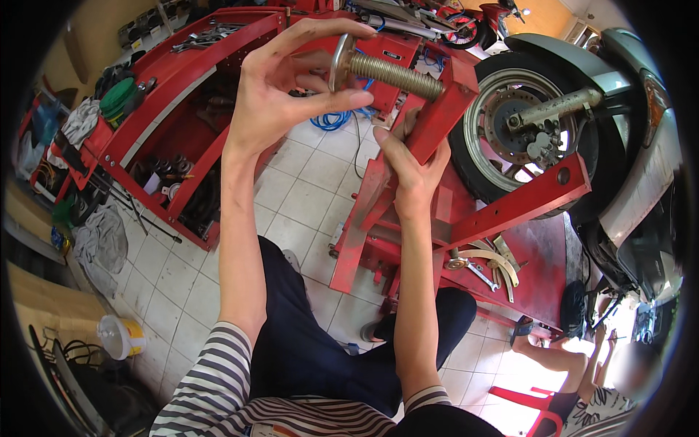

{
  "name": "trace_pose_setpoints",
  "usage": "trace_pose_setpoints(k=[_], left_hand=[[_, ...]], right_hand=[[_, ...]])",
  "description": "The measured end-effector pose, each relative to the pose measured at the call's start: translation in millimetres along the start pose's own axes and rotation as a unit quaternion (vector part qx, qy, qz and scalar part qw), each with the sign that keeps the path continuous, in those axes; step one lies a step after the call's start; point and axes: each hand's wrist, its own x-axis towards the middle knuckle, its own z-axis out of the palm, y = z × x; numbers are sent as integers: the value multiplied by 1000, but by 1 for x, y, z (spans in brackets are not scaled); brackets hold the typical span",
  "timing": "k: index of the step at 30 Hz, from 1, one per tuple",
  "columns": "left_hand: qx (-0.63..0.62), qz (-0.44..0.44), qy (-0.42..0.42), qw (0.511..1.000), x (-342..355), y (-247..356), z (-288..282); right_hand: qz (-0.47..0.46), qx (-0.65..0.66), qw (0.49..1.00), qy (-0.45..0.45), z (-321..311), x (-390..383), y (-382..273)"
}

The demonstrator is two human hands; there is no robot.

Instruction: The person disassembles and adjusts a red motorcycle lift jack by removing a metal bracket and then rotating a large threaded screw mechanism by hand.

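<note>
A thick threaded screw [397, 75] with a round metal disc on its end passes into the upper end of a red steel clamp frame [444, 116]. My left hand [273, 87] curls around the disc, thumb below and index finger along the top. My right hand [416, 175] wraps the red frame beneath the screw, with some fingers hidden behind the metal. A second red arm [517, 207] of the frame slants up to the right. Right of the clamp stands a motorcycle wheel [502, 120] with a brake disc and caliper.
Spanners and curved metal parts [491, 266] lie on the red platform [535, 269]. At left stands a red tool cart [135, 138]. A blue hose [331, 121] coils on the tiled floor, with a white bucket [120, 336] lower left. Another person [582, 371] sits lower right.
</note>
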Motion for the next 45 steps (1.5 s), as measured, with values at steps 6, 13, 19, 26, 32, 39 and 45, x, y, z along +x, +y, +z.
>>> trace_pose_setpoints(k=[6, 13, 19, 26, 32, 39, 45], left_hand=[[-115, -97, -33, 988, 0, -15, -14], [-2, 43, -19, 999, -1, -10, -3], [-45, -181, 69, 980, -1, 23, 19], [-90, 32, 4, 995, 0, 17, 12], [96, -29, -3, 995, -5, 21, 3], [-36, -141, -6, 989, -3, 33, 5], [10, 13, -1, 1000, -5, 6, -3]], right_hand=[[-9, 8, 1000, 11, 6, -3, -1], [11, -13, 1000, -2, -1, -4, 0], [7, -24, 1000, -12, -1, -11, -1], [19, -31, 999, -27, 0, -12, -5], [3, -30, 999, -33, 1, -13, -4], [3, -23, 999, -26, 0, -14, -2], [0, -12, 1000, -14, 2, -8, -3]])
